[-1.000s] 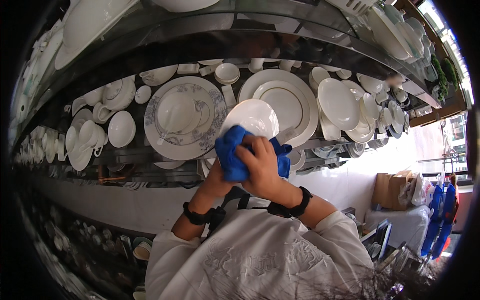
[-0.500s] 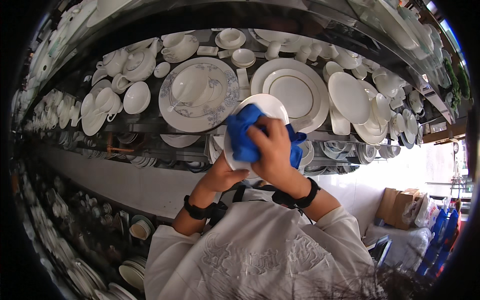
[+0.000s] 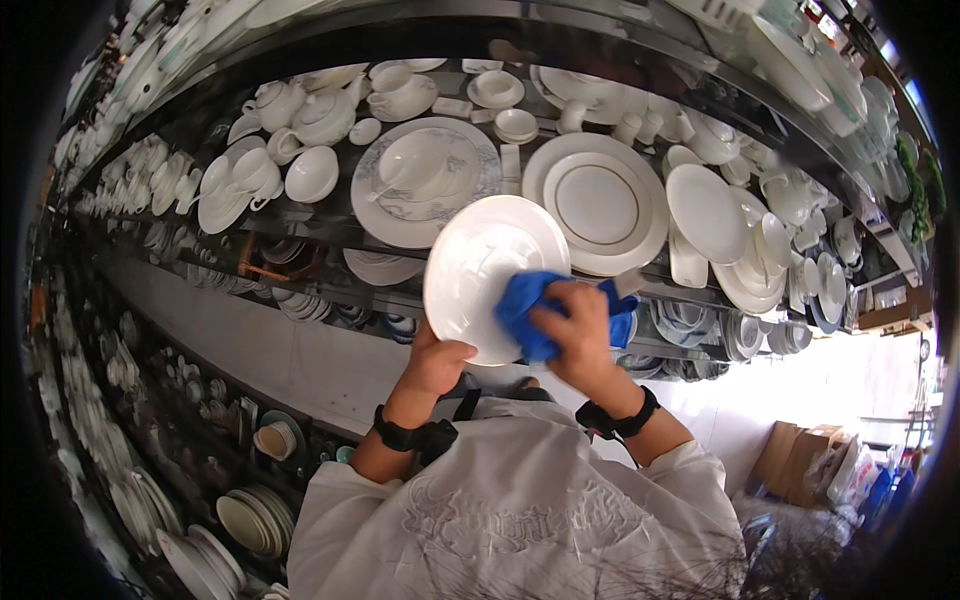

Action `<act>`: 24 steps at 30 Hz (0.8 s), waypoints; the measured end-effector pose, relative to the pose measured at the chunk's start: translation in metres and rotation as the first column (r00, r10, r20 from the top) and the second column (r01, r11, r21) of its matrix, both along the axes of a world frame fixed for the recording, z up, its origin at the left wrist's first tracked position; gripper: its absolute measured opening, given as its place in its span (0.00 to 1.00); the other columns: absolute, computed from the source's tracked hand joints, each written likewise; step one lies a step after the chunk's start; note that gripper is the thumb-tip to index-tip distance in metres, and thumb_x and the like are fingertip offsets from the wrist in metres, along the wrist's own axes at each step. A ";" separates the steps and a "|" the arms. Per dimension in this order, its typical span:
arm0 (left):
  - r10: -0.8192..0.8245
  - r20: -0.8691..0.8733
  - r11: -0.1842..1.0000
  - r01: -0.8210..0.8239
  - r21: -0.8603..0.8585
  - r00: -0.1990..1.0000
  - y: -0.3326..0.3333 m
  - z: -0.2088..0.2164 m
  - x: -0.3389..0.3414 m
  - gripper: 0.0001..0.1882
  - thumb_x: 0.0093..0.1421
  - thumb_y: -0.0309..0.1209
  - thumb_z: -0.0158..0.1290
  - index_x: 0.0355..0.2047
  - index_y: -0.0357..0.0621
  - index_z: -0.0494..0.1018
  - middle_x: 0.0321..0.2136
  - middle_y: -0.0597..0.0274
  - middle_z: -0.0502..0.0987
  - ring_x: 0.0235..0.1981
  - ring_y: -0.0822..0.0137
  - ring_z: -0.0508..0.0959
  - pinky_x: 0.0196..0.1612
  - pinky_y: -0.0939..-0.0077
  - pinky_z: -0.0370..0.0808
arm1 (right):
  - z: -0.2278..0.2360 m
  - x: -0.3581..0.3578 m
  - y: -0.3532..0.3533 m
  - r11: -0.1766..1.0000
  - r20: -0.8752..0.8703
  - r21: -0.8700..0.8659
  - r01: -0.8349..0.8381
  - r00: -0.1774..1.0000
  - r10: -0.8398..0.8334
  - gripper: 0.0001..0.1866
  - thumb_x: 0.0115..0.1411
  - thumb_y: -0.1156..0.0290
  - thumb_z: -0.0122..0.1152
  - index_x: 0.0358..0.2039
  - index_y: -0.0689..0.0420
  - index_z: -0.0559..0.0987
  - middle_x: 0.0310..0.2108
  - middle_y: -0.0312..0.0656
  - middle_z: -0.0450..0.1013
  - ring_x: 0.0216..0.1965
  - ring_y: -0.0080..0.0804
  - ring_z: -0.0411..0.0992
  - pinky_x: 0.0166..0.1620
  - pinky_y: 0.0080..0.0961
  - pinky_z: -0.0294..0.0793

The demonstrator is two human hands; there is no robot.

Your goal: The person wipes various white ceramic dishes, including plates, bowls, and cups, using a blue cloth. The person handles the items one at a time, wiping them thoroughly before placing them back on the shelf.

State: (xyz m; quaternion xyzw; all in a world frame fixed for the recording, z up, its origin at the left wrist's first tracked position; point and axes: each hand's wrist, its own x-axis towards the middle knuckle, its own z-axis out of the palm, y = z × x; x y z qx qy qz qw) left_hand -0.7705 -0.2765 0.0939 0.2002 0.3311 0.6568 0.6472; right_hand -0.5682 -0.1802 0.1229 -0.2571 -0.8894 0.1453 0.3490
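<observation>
A white plate (image 3: 480, 262) is held up in front of me, its glossy face toward me. My left hand (image 3: 437, 362) grips its lower left rim, with the thumb on the face and the other fingers hidden behind. In my right hand (image 3: 578, 335) is a bunched blue cloth (image 3: 530, 312), pressed to the lower right of the plate's face. A loose end of the cloth hangs out past the hand's right side. Behind the plate, a large flower-patterned plate (image 3: 375, 205) with a bowl on it stands on the shelf, partly covered.
White tableware fills the shelf: a teapot (image 3: 323, 118), a bowl (image 3: 311, 174), a gold-ringed plate (image 3: 597, 204) and an oval plate (image 3: 707, 214). The dark shelf edge (image 3: 640, 290) runs just behind my hands. Stacked plates (image 3: 255, 522) sit lower left; cardboard boxes (image 3: 795, 462) stand at right.
My right hand and the cloth have moved from the plate's middle to its lower right, baring most of its face. The plate now faces me more fully. The view has shifted slightly.
</observation>
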 end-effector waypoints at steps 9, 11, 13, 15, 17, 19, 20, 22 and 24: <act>-0.149 -0.709 0.848 0.457 0.266 0.690 0.002 0.034 -0.055 0.40 0.52 0.15 0.43 0.68 0.40 0.49 0.68 0.52 0.52 0.65 0.64 0.59 0.63 0.72 0.58 | -0.001 -0.074 0.019 0.552 -0.570 -0.810 -0.198 0.485 -0.663 0.22 0.59 0.80 0.57 0.55 0.57 0.70 0.47 0.39 0.73 0.46 0.31 0.72 0.50 0.30 0.73; 0.082 -0.864 0.795 0.490 0.357 0.497 0.005 0.040 -0.073 0.47 0.45 0.11 0.46 0.68 0.50 0.52 0.69 0.53 0.50 0.68 0.52 0.54 0.66 0.63 0.54 | 0.022 -0.095 0.007 0.408 -0.556 -0.825 -0.390 0.435 -0.708 0.23 0.63 0.68 0.56 0.59 0.56 0.66 0.51 0.43 0.70 0.50 0.36 0.71 0.53 0.34 0.71; 0.179 -0.916 0.771 0.527 0.357 0.359 0.009 0.038 -0.089 0.49 0.43 0.11 0.49 0.67 0.58 0.55 0.69 0.56 0.48 0.68 0.44 0.51 0.67 0.55 0.52 | 0.036 -0.114 -0.004 0.432 -0.648 -0.744 -0.509 0.393 -0.652 0.29 0.63 0.62 0.56 0.62 0.55 0.61 0.56 0.44 0.66 0.56 0.38 0.66 0.58 0.36 0.65; 0.184 -0.952 0.785 0.547 0.291 0.243 0.012 0.033 -0.104 0.48 0.43 0.12 0.50 0.65 0.64 0.59 0.69 0.58 0.49 0.68 0.39 0.48 0.66 0.47 0.50 | 0.044 -0.133 -0.014 0.586 -0.816 -0.576 -0.570 0.364 -0.448 0.36 0.60 0.59 0.58 0.65 0.54 0.57 0.61 0.43 0.61 0.61 0.38 0.59 0.63 0.37 0.59; 0.227 -0.957 0.777 0.558 0.291 0.183 0.014 0.035 -0.116 0.45 0.41 0.11 0.50 0.61 0.62 0.66 0.68 0.56 0.53 0.67 0.37 0.48 0.66 0.45 0.51 | 0.046 -0.136 -0.020 0.542 -0.718 -0.694 -0.474 0.513 -0.470 0.41 0.53 0.60 0.60 0.65 0.55 0.56 0.63 0.43 0.58 0.64 0.38 0.56 0.65 0.37 0.53; 0.327 -0.935 0.761 0.547 0.348 0.141 0.015 0.037 -0.125 0.40 0.40 0.12 0.52 0.55 0.61 0.72 0.66 0.56 0.56 0.67 0.37 0.49 0.65 0.43 0.51 | 0.058 -0.146 -0.023 0.523 -0.669 -0.742 -0.419 0.513 -0.537 0.46 0.44 0.69 0.61 0.65 0.57 0.56 0.62 0.44 0.59 0.63 0.39 0.58 0.65 0.37 0.55; 0.373 -0.924 0.748 0.562 0.353 0.084 0.018 0.035 -0.130 0.41 0.41 0.13 0.53 0.56 0.64 0.72 0.67 0.59 0.55 0.67 0.36 0.49 0.63 0.38 0.50 | 0.060 -0.145 -0.024 0.483 -0.638 -0.770 -0.417 0.525 -0.563 0.45 0.43 0.70 0.62 0.64 0.58 0.57 0.60 0.45 0.61 0.61 0.41 0.61 0.64 0.37 0.59; 0.462 -0.886 0.718 0.600 0.352 -0.034 0.024 0.033 -0.143 0.42 0.42 0.16 0.55 0.57 0.71 0.70 0.69 0.64 0.51 0.67 0.36 0.48 0.60 0.29 0.47 | 0.060 -0.141 -0.028 0.398 -0.578 -0.815 -0.421 0.537 -0.614 0.44 0.43 0.72 0.63 0.63 0.60 0.59 0.57 0.48 0.66 0.57 0.43 0.66 0.60 0.35 0.65; 0.453 -0.891 0.759 0.539 0.366 -0.031 0.027 0.035 -0.155 0.43 0.43 0.18 0.56 0.62 0.59 0.63 0.68 0.52 0.49 0.67 0.37 0.47 0.64 0.38 0.44 | 0.056 -0.137 -0.028 0.380 -0.576 -0.813 -0.442 0.510 -0.639 0.43 0.43 0.74 0.62 0.62 0.61 0.60 0.56 0.48 0.66 0.56 0.43 0.67 0.59 0.35 0.66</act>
